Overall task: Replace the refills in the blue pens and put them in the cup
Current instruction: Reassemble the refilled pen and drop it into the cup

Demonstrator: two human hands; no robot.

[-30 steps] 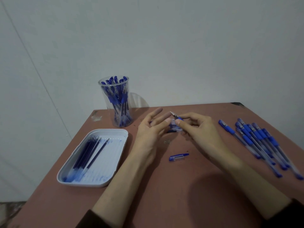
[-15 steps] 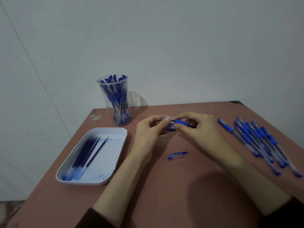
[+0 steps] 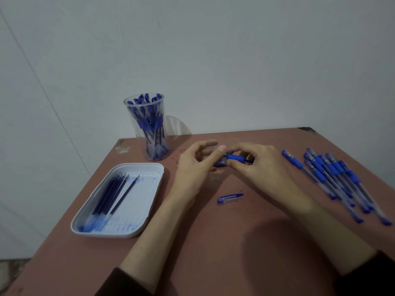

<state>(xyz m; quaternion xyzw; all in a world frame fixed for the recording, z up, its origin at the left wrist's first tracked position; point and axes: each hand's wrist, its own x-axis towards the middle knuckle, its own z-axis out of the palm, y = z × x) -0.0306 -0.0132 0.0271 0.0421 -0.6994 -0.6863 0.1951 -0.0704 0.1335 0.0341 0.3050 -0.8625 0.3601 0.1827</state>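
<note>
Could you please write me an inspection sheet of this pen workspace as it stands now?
Surface: reddish table, scuffed, small specks by the hands.
Job's things: clear cup upright, full of blue pens; white tray holding refills; loose pens lying at right; pen cap lying near the middle.
Clutter: nothing seen.
Hands: left hand and right hand both pinch one pen above the table.
Cables: nothing seen.
Surroundings: plain grey wall.

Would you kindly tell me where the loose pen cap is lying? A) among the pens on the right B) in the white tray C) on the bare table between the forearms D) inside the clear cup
C: the pen cap lies alone on the table, between the forearms, nearer the person than the left hand and right hand gripping a pen.
</note>
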